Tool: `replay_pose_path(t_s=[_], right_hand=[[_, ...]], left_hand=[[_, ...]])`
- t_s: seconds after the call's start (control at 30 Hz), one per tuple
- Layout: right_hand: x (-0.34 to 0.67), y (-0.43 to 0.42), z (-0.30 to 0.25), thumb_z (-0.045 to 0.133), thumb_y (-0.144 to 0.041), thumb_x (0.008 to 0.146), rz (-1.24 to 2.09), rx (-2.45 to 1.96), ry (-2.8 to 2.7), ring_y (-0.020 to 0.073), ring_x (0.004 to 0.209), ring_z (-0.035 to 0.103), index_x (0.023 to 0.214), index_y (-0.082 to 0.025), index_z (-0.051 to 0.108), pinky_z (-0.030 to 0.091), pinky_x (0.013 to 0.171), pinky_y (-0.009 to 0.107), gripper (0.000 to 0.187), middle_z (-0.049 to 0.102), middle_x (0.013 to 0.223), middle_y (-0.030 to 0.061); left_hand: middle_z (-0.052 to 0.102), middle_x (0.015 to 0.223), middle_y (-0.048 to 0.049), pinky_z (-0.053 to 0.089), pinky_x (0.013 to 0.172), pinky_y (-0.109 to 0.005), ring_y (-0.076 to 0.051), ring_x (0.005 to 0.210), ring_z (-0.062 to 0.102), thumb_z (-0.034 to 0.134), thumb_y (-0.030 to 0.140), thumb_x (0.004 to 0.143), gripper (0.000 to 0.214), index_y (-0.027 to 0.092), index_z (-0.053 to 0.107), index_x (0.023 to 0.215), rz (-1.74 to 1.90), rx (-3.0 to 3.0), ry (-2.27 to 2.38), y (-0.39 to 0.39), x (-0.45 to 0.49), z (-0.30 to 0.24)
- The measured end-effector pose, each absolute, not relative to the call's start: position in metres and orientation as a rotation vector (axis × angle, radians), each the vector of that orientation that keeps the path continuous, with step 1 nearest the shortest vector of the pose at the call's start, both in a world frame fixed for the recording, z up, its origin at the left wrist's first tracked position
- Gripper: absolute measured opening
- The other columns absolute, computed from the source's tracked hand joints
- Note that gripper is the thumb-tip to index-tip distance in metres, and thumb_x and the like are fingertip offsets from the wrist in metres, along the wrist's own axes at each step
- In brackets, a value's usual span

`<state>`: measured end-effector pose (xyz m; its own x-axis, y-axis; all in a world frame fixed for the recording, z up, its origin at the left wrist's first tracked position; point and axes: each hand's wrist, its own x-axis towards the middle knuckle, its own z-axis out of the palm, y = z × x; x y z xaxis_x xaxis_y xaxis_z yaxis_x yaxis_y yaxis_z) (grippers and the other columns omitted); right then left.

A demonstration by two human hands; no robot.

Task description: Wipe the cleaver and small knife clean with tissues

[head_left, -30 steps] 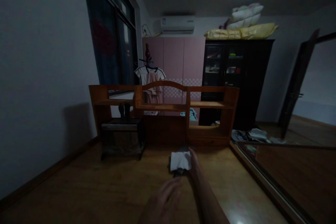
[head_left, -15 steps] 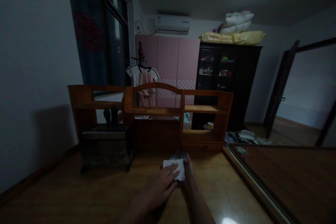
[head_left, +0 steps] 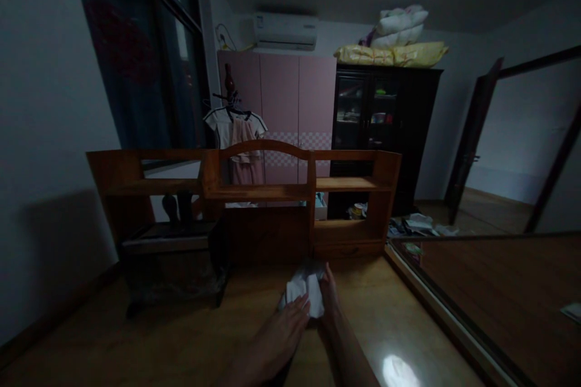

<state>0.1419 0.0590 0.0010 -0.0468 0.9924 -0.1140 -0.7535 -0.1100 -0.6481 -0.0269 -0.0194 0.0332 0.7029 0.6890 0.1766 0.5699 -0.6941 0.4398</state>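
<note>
My left hand [head_left: 290, 319] presses a folded white tissue [head_left: 316, 299] with its fingers stretched together over it. Beneath and behind the tissue is a dim, greyish, see-through-looking object [head_left: 311, 269], blurred and too dark to name. Holding that object from the right side is my right hand [head_left: 332, 295], thumb or finger up along its edge, most of the fingers hidden. Both hands are close together above the wooden desk top [head_left: 363, 326].
A wooden shelf unit [head_left: 267, 192] stands along the desk's back. On the left sits a dark glossy box [head_left: 170, 263] with dark upright items [head_left: 185, 210] behind its top. To the right, a ledge [head_left: 436, 305] borders the desk. Wardrobes [head_left: 279, 91] stand beyond.
The view has shifted slightly to the right. My left hand has moved a little over the object, and the tissue now looks more creased and folded. My right hand keeps its hold.
</note>
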Motion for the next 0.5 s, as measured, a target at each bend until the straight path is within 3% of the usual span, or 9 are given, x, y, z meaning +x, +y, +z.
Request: replay_pose_path(t_s=[0.13,0.27,0.37,0.5], right_hand=[[0.138,0.058,0.006,0.064,-0.057,0.074,1.594,-0.581,-0.446,0.0290,0.077,0.071,0.080,-0.019,0.068,0.055,0.066,0.039,0.039,0.073,0.074,0.0066],[0.132,0.056,0.010,0.068,-0.052,0.074,1.552,-0.604,-0.387,0.0256,0.072,0.071,0.076,-0.021,0.066,0.055,0.067,0.037,0.031,0.072,0.069,0.0036],[0.132,0.054,0.011,0.072,-0.048,0.070,1.592,-0.536,-0.353,0.0229,0.070,0.071,0.079,-0.019,0.068,0.055,0.068,0.035,0.030,0.074,0.072,0.0024],[0.137,0.052,0.012,0.073,-0.051,0.068,1.663,-0.558,-0.397,0.0241,0.070,0.071,0.079,-0.018,0.071,0.054,0.070,0.036,0.035,0.074,0.071,0.0032]], left_hand=[[0.029,0.153,-0.0002,0.034,0.115,-0.035,-0.020,0.138,0.037,0.026,0.043,0.099,0.052,0.030,0.028,0.150,0.450,2.462,1.050,-0.043,-0.055,0.011],[0.037,0.150,0.0001,0.034,0.115,-0.039,-0.023,0.138,0.037,0.032,0.047,0.097,0.051,0.034,0.037,0.146,0.447,2.540,1.146,-0.052,-0.065,0.003],[0.041,0.150,-0.0038,0.036,0.113,-0.043,-0.025,0.137,0.039,0.033,0.049,0.096,0.051,0.033,0.040,0.145,0.508,2.537,1.310,-0.051,-0.051,0.014],[0.039,0.150,-0.0121,0.037,0.111,-0.046,-0.030,0.137,0.039,0.048,0.048,0.090,0.071,0.024,0.022,0.152,0.518,2.526,1.421,-0.037,-0.018,0.025]])
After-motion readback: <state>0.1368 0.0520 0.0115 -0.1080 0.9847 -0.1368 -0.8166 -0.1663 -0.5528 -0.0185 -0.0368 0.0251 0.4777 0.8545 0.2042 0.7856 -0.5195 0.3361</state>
